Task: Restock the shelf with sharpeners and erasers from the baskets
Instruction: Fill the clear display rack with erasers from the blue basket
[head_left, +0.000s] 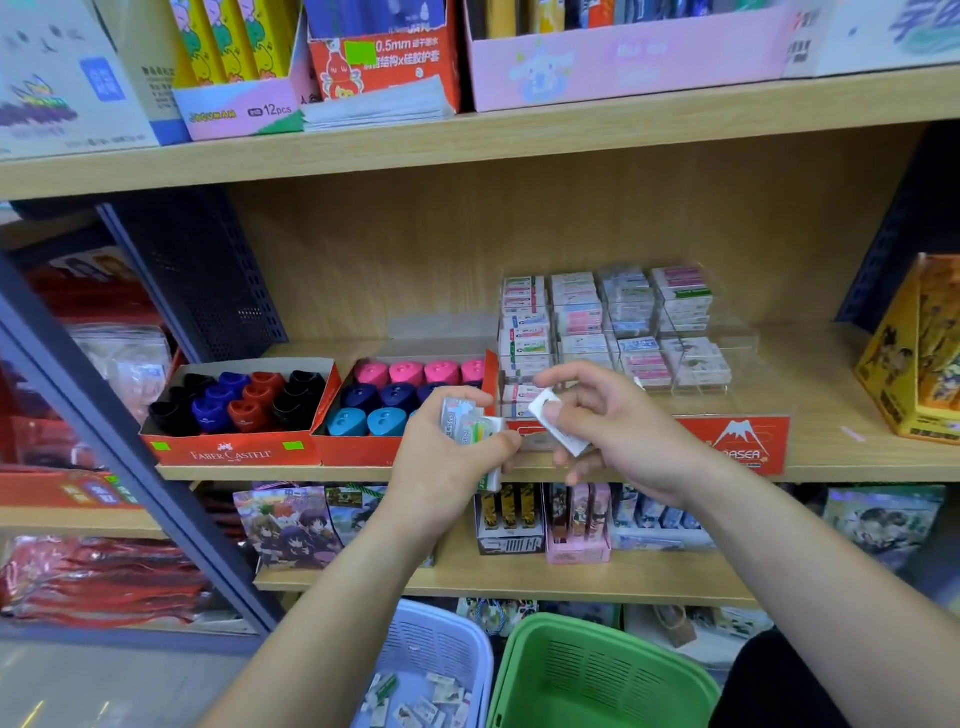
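Note:
My left hand grips a small stack of wrapped erasers in front of the middle shelf. My right hand pinches one white eraser just to the right of that stack. Behind my hands, a clear tiered display holds several rows of boxed erasers. Two red Faber-Castell trays hold sharpeners: black, blue and red ones, and pink, navy and light-blue ones. Low down, a white basket holds several loose erasers, and a green basket next to it looks empty.
A yellow printed box stands at the shelf's right end. The shelf above carries pink and red pen boxes. The shelf below holds illustrated card packs. A dark metal upright runs diagonally at the left.

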